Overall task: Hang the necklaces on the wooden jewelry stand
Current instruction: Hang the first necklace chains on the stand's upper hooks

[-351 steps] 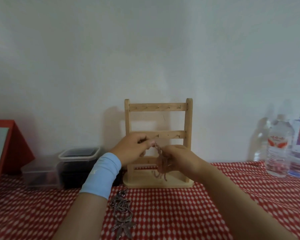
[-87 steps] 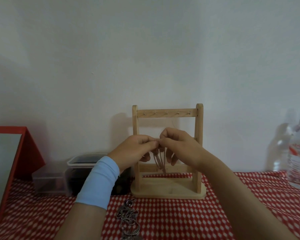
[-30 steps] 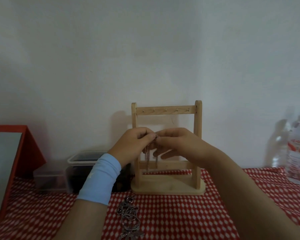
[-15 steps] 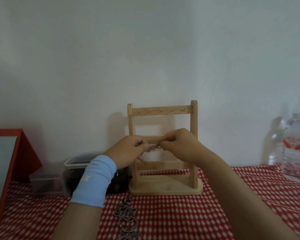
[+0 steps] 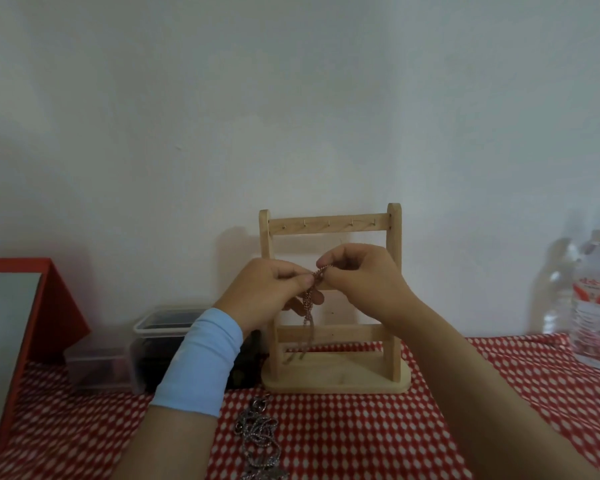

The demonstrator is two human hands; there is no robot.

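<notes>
Hands: left hand and right hand both pinch the copper chain necklace.
Risk: I expect its dangling loops could tangle, or slip off the wooden jewelry stand.

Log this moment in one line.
left hand + right hand: pinch chain | stand: top hooks bare | second chain: on tablecloth

Head-worn view, facing forward and slightly down, close to wooden jewelry stand
</notes>
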